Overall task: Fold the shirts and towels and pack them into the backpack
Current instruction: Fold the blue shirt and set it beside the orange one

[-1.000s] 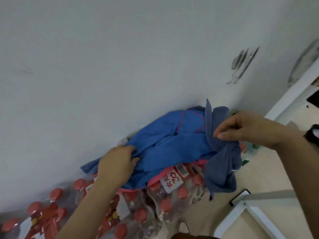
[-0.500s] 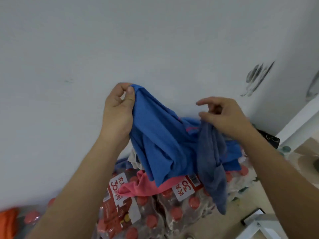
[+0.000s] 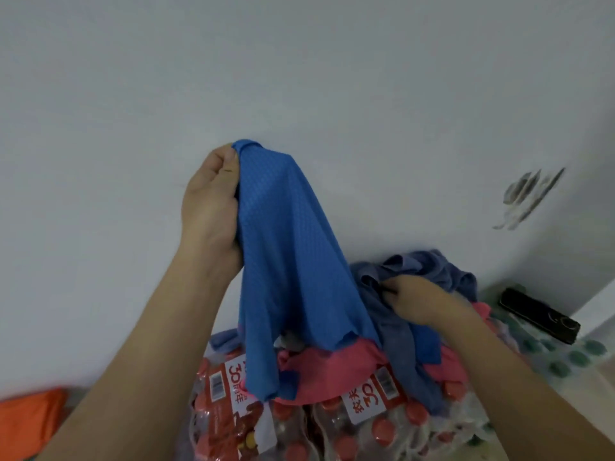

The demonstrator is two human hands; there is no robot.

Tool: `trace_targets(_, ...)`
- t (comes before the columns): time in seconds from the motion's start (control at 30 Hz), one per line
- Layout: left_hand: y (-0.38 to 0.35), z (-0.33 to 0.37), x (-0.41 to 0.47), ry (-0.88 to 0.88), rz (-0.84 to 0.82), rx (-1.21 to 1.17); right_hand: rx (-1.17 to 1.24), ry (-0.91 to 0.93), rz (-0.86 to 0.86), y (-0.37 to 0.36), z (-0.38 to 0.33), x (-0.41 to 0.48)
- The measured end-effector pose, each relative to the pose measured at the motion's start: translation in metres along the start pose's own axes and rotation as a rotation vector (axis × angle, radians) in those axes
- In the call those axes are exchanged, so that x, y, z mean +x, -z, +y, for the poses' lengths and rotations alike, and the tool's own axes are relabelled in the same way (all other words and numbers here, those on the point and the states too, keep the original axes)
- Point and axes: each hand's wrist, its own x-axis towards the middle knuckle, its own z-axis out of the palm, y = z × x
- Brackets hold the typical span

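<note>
Left hand [image 3: 213, 211]: raised in front of the wall [image 3: 299, 78]; clenched on the bunched top edge of the shirt [image 3: 283, 261], thumb pressed against the fabric.
Shirt: blue, with a fine mesh texture. It hangs from the left hand, and its lower edge reaches the pile and lies over the pink cloth [image 3: 332, 367].
Right hand [image 3: 419, 301]: low, at the pile, right of the shirt; fingers curled into the grey cloth [image 3: 399, 354], grasping it.
Grey cloth: crumpled on top of the pile, against the wall. One strip hangs down past the pink cloth onto the bottle packs [image 3: 332, 434]. Whether it is a shirt or a towel cannot be told.
Pink cloth: lies under the shirt and the grey cloth, on top of the bottle packs.
Bottle packs: shrink-wrapped, with red caps and red-and-white labels; they stand at the foot of the wall and carry the whole pile.
Green-cap pack [image 3: 582, 354]: just beside the red-cap packs, on the right.
Black item [image 3: 539, 314]: lies on the green-cap pack near the wall; its type cannot be told.
Orange item [image 3: 26, 417]: at the lower left edge, blurred.
Wall marks [image 3: 529, 197]: grey smudges, upper right.
</note>
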Motion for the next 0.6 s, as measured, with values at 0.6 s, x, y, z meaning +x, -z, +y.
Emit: trace_targets(0.6, 0.078, 0.101, -0.02, -0.126, -0.091, -0.11, 1.712, 0.255, 0.153, 0.033, -0.2, -0.065)
